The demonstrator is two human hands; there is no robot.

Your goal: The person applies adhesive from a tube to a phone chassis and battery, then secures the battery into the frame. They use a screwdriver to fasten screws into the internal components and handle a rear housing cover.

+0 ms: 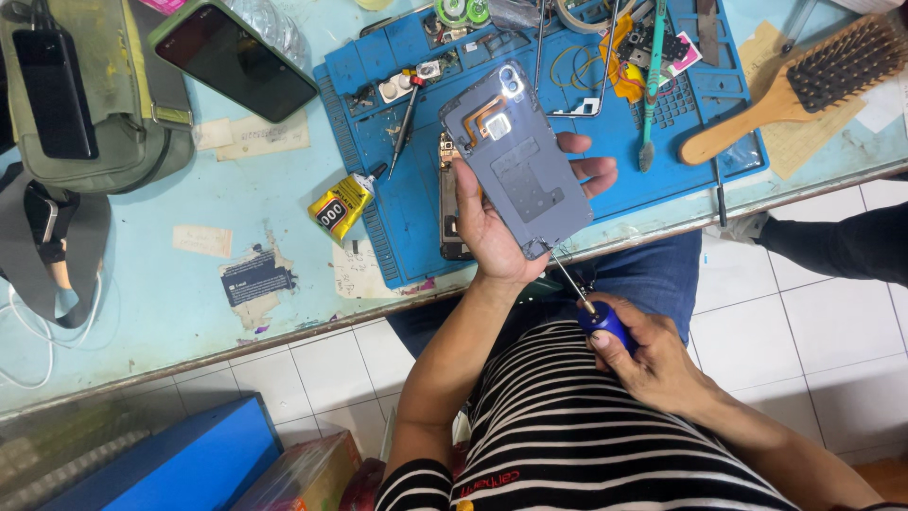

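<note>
My left hand (501,222) holds up a grey phone back cover (517,161), inner side facing me, with a camera cut-out at its top end. My right hand (648,355) grips a small screwdriver with a blue handle (605,325); its thin metal shaft points up to the cover's lower corner near my left palm. Under the cover, an opened phone body (452,203) lies on the blue repair mat (416,203).
On the light blue table: a yellow glue tube (342,203), a red-handled screwdriver (407,118), tweezers, a green toothbrush (653,76), a wooden brush (804,80), a dark phone (235,59), a green bag (90,104). Blue box (180,464) sits on the tiled floor.
</note>
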